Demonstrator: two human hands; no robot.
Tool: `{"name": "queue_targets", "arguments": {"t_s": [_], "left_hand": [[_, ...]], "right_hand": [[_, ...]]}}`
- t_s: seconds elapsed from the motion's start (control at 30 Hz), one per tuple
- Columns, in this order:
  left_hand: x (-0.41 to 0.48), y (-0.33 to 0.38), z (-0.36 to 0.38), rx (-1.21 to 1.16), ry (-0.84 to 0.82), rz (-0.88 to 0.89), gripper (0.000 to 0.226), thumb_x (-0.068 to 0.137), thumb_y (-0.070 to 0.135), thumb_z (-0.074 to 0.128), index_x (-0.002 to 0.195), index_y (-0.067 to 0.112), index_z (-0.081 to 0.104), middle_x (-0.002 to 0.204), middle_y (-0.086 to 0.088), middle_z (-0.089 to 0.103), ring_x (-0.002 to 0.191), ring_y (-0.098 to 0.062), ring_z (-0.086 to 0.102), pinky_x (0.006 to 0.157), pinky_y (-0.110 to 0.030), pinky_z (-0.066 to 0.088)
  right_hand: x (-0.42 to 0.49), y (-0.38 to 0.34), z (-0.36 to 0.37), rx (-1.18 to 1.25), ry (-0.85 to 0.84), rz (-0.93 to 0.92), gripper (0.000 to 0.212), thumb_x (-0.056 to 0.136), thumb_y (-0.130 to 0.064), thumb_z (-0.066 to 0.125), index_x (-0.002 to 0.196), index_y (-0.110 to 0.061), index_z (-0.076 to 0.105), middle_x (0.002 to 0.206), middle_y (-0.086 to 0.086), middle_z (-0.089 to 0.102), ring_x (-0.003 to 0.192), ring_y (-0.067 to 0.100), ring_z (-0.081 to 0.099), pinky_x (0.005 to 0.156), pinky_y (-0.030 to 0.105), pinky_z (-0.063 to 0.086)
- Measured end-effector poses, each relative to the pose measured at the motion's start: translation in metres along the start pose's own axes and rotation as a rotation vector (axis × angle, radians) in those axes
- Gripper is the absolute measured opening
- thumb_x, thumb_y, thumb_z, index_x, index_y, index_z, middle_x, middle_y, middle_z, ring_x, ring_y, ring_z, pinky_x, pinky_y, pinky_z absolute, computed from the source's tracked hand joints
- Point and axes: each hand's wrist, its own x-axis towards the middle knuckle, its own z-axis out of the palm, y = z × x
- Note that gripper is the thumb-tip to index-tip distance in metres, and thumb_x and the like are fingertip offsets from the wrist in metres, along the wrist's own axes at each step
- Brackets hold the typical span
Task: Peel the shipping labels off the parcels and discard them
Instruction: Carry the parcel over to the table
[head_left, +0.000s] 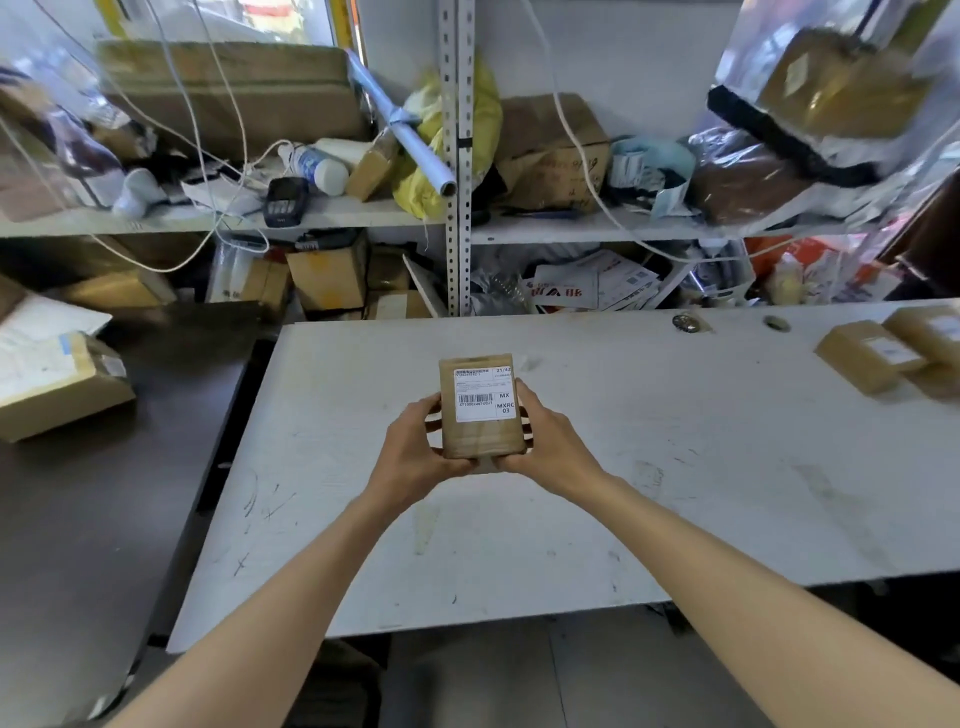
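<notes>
Left hand (415, 447) and right hand (545, 441) gripping taped cardboard parcel (480, 436), white rectangular label (484, 393)

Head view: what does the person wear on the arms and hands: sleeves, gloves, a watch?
Nothing worn shows. The left forearm and right forearm are bare to the picture's edge, no sleeve. The left hand and right hand have no gloves, watch, band or visible ring.

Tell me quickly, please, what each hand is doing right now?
Left hand: closed on the left side of the parcel, label still on.
Right hand: closed on the parcel's right side.
</notes>
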Motion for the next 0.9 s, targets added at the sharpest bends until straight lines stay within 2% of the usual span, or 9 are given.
{"name": "queue_targets", "arguments": {"t_s": [0.17,0.27,0.33,0.47,0.6,0.67,0.73,0.83,0.9], "left_hand": [[0.005,0.019,0.010,0.011,-0.014,0.045,0.094,0.055,0.011,0.091,0.137,0.013,0.046,0.130,0.000,0.054,0.114,-0.015,0.056,0.076,-0.034,0.060],[0.008,0.026,0.024,0.017,-0.038,0.061,0.094,0.055,0.012,0.091,0.138,0.013,0.046,0.130,0.000,0.056,0.114,-0.016,0.057,0.081,-0.038,0.059],[0.010,0.030,0.036,0.021,-0.062,0.070,0.094,0.055,0.012,0.091,0.138,0.013,0.046,0.130,0.000,0.056,0.114,-0.015,0.057,0.082,-0.039,0.059],[0.020,0.039,0.062,0.035,-0.139,0.109,0.092,0.056,0.014,0.090,0.137,0.013,0.046,0.130,0.001,0.056,0.111,-0.014,0.057,0.079,-0.033,0.060],[0.038,0.047,0.093,0.043,-0.258,0.166,0.092,0.056,0.015,0.091,0.137,0.015,0.047,0.129,0.002,0.056,0.110,-0.012,0.057,0.073,-0.024,0.059],[0.045,0.053,0.110,0.049,-0.330,0.202,0.091,0.056,0.015,0.091,0.136,0.016,0.047,0.129,0.002,0.057,0.109,-0.011,0.057,0.069,-0.019,0.057],[0.051,0.060,0.127,0.055,-0.415,0.235,0.090,0.056,0.015,0.090,0.135,0.016,0.048,0.129,0.002,0.057,0.108,-0.009,0.057,0.067,-0.019,0.057],[0.056,0.075,0.153,0.068,-0.535,0.310,0.089,0.056,0.017,0.090,0.135,0.016,0.048,0.129,0.002,0.057,0.107,-0.008,0.058,0.070,-0.021,0.058],[0.056,0.089,0.173,0.071,-0.621,0.363,0.089,0.055,0.020,0.090,0.134,0.015,0.049,0.130,0.001,0.058,0.108,-0.011,0.059,0.076,-0.028,0.059]], "right_hand": [[-0.009,0.001,-0.022,0.033,0.051,-0.031,0.095,0.072,-0.018,0.081,0.143,-0.047,0.024,0.114,-0.022,0.058,0.099,-0.010,0.057,0.071,0.005,0.049],[-0.020,0.009,-0.032,0.098,0.092,0.000,0.097,0.071,-0.014,0.081,0.145,-0.045,0.026,0.113,-0.027,0.060,0.100,-0.008,0.060,0.073,0.008,0.051],[-0.029,0.016,-0.039,0.147,0.132,0.024,0.096,0.069,-0.014,0.083,0.145,-0.042,0.031,0.117,-0.023,0.061,0.102,-0.005,0.061,0.074,0.011,0.053],[-0.046,0.029,-0.059,0.203,0.241,0.074,0.095,0.062,-0.017,0.087,0.141,-0.041,0.040,0.117,-0.026,0.061,0.101,-0.009,0.060,0.072,0.012,0.053],[-0.064,0.046,-0.076,0.216,0.365,0.154,0.095,0.061,-0.022,0.090,0.141,-0.038,0.042,0.116,-0.027,0.060,0.103,-0.004,0.061,0.072,0.014,0.055],[-0.076,0.053,-0.084,0.219,0.428,0.193,0.094,0.062,-0.019,0.089,0.142,-0.036,0.041,0.115,-0.028,0.058,0.101,-0.009,0.060,0.069,0.011,0.053],[-0.090,0.059,-0.091,0.234,0.502,0.241,0.094,0.064,-0.016,0.088,0.143,-0.036,0.041,0.114,-0.030,0.057,0.098,-0.014,0.058,0.068,0.009,0.051],[-0.115,0.063,-0.099,0.254,0.624,0.307,0.094,0.065,-0.014,0.088,0.143,-0.036,0.040,0.116,-0.028,0.058,0.101,-0.008,0.060,0.069,0.010,0.052],[-0.135,0.065,-0.105,0.264,0.709,0.348,0.094,0.065,-0.012,0.087,0.143,-0.036,0.040,0.119,-0.025,0.058,0.102,-0.004,0.060,0.069,0.010,0.051]]}}
